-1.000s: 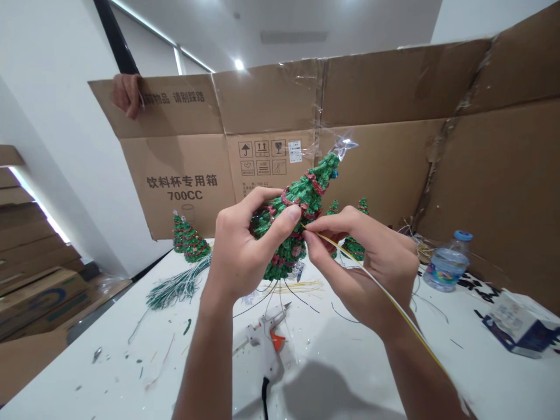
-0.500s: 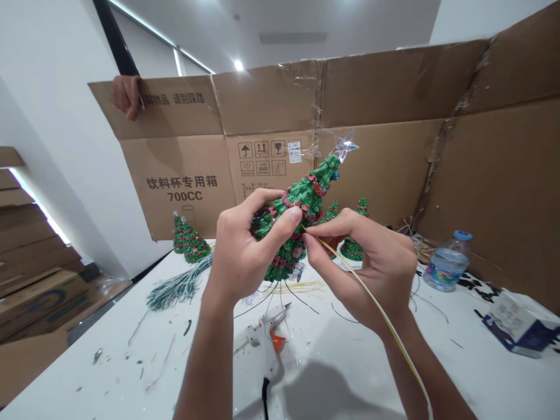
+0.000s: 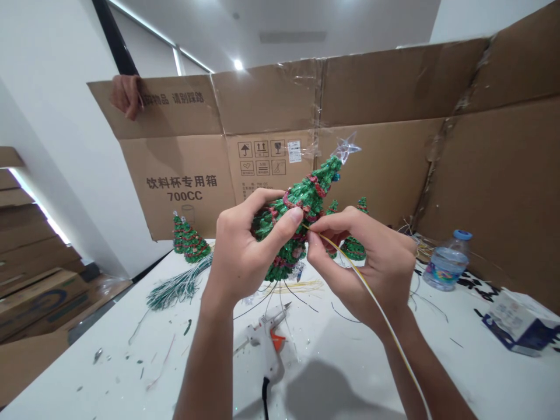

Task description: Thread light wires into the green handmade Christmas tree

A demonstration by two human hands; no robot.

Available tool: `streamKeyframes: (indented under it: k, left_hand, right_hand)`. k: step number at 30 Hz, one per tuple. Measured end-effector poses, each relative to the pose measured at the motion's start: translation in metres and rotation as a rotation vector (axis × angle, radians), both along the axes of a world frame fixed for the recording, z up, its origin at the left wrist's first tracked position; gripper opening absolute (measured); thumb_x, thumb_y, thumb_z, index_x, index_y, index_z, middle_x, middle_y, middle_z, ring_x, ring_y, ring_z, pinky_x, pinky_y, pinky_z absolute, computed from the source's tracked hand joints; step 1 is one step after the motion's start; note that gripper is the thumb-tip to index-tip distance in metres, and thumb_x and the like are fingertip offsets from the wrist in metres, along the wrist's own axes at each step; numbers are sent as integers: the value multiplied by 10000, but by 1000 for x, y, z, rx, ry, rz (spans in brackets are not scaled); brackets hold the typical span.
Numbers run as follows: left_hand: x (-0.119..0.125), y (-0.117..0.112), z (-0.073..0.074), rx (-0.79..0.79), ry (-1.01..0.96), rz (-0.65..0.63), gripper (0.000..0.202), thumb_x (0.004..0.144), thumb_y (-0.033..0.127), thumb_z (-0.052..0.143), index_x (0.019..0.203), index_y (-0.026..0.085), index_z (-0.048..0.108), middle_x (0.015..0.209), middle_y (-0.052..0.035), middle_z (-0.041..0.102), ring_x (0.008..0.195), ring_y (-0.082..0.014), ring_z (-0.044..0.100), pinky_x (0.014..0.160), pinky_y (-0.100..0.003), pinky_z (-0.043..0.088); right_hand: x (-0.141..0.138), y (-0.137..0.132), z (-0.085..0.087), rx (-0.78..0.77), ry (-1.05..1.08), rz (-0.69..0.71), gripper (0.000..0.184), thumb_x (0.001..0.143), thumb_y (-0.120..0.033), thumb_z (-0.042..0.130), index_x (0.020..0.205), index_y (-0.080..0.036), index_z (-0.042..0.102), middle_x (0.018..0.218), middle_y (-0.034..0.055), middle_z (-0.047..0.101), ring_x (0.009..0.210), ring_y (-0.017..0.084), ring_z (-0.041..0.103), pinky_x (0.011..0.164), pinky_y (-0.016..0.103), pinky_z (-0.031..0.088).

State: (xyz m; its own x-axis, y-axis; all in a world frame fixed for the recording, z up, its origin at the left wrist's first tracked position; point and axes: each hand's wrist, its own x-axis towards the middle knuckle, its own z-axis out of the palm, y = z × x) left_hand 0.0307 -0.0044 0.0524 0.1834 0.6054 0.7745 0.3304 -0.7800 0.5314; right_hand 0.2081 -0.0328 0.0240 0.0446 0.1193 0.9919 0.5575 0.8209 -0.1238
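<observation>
My left hand (image 3: 251,245) is wrapped round a small green Christmas tree (image 3: 308,198) with red garlands, held tilted to the right above the table. A clear plastic star (image 3: 347,147) tops it. Thin dark wires hang from its base. Between thumb and forefinger, my right hand (image 3: 365,262) pinches a thin yellow-and-white wire (image 3: 371,291). The wire's tip meets the tree's side near my left thumb; whether it enters the tree is hidden. The rest of the wire trails down over my right forearm. Below the tree lies a white glue gun (image 3: 266,344) with an orange trigger.
Small trees (image 3: 192,242) stand at the back left, beside a bundle of green and white wires (image 3: 179,289). More trees (image 3: 354,245) stand behind my right hand. Rightward are a water bottle (image 3: 446,262) and a blue-and-white box (image 3: 522,324). Another person's hand (image 3: 126,96) grips the cardboard screen (image 3: 271,105).
My right fingertips have shifted slightly right, away from the tree, and a little more of the wire's yellow end shows. My left hand and the tree stay nearly still.
</observation>
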Motion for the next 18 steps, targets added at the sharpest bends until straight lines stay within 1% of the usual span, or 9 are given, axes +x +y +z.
streamKeyframes:
  k: [5,9,15,18]
  left_hand:
    - [0,-1,0,7,6,-4,242,1035,475,757,1133,257,796,931,37,774,787,-142,661,729,-283,515]
    - [1,-2,0,10,-3,-22,237,1034,473,757,1126,258,797,930,33,781,789,-150,670,728,-289,518]
    - [0,-2,1,-4,-10,-23,260,1023,499,763,1122,261,796,925,28,782,778,-159,663,717,-297,514]
    - [0,-2,1,-5,-15,-28,262,1026,501,756,1120,260,795,923,25,779,785,-163,666,718,-297,514]
  right_hand:
    - [0,0,0,-18,-5,44,185,911,-59,730,903,-242,704,710,-18,693,570,142,611,560,303,515]
    - [0,-1,1,-41,22,102,173,908,-65,740,905,-236,719,716,-23,695,574,136,614,558,297,517]
    - [0,-2,1,-45,26,120,167,913,-73,758,910,-238,742,713,-13,718,572,140,624,552,303,525]
    - [-1,-2,1,-47,30,120,183,914,-68,755,917,-250,736,709,-23,710,568,138,617,547,304,527]
